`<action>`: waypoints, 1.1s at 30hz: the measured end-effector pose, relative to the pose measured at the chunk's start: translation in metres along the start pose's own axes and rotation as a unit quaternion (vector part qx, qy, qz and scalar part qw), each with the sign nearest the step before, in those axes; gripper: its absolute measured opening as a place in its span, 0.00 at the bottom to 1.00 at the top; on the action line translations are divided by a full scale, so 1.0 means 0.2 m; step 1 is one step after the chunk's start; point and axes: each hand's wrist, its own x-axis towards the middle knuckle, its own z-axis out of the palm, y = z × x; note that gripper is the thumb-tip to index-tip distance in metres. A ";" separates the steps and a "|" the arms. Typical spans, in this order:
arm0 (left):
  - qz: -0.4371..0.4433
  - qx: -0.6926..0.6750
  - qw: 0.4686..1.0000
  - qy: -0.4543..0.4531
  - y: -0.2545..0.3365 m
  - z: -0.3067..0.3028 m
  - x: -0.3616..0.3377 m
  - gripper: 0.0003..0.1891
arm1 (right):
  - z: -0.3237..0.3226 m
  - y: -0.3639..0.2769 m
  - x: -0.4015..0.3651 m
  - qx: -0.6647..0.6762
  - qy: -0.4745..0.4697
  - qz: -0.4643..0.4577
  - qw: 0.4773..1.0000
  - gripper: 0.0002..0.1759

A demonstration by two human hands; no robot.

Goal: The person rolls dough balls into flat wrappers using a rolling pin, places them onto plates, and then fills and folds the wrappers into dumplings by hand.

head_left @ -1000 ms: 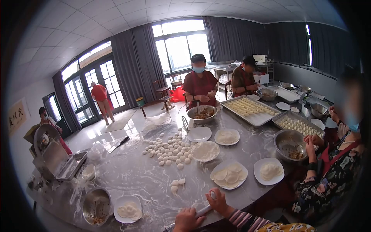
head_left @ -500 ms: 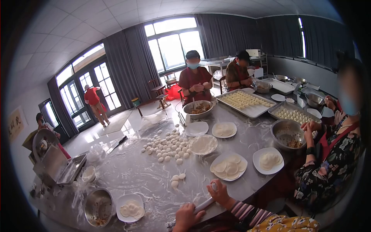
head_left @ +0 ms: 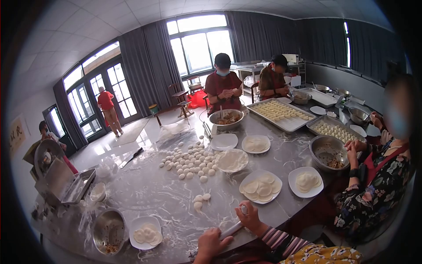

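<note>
Near the table's front edge, my left hand (head_left: pixel 213 244) is closed around the lower part of a rolling pin (head_left: pixel 232 229). My right hand (head_left: pixel 249 218) grips the pin's other end, and a pale tip shows above the fingers. Any dough under the pin is hidden from me. Just beyond my hands lie several small dough pieces (head_left: pixel 198 202) on the floured table (head_left: pixel 162 211). A plate of rolled dough wrappers (head_left: pixel 261 187) sits ahead of my right hand. To the left of my hands is another plate with wrappers (head_left: pixel 147 234).
A big group of dough pieces (head_left: pixel 191 163) lies mid-table beside a bowl of flour (head_left: pixel 231 160). A knife (head_left: pixel 131 157) rests at left. Metal bowls (head_left: pixel 110 233) stand around the edges. Trays of dumplings (head_left: pixel 281 114) are at back right. Co-workers stand opposite and at right.
The view has shifted slightly. My hands stay on the rolling pin in nearly the same place. The co-worker opposite has lowered their head, and the person by the door has turned away.
</note>
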 end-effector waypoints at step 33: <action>-0.005 -0.025 1.000 -0.013 -0.03 -0.02 -0.01 0.24 | 0.05 0.20 -0.05 -0.028 0.012 -0.004 1.000 0.10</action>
